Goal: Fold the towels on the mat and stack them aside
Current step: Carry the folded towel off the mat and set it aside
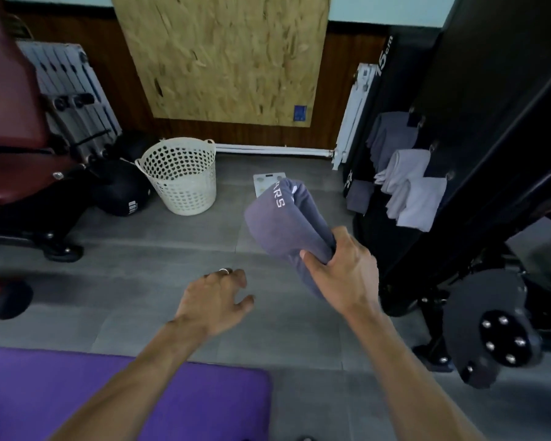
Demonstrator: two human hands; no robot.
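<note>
the right hand [347,275] grips a folded grey towel [283,224] above the floor; the left hand [217,300] hangs empty, fingers loosely curled, beyond the purple mat [77,393].

Two bare forearms are in view, entering from the lower edge of the head view. No sleeves reach the visible length of either arm; both are uncovered from below the elbow to the wrist. The left hand [215,300] carries one plain, thin, silver-toned ring [225,271] on a finger; which finger cannot be told. The right hand [347,275] shows no ring on its visible parts. No gloves, watch or wristband on either wrist.
</note>
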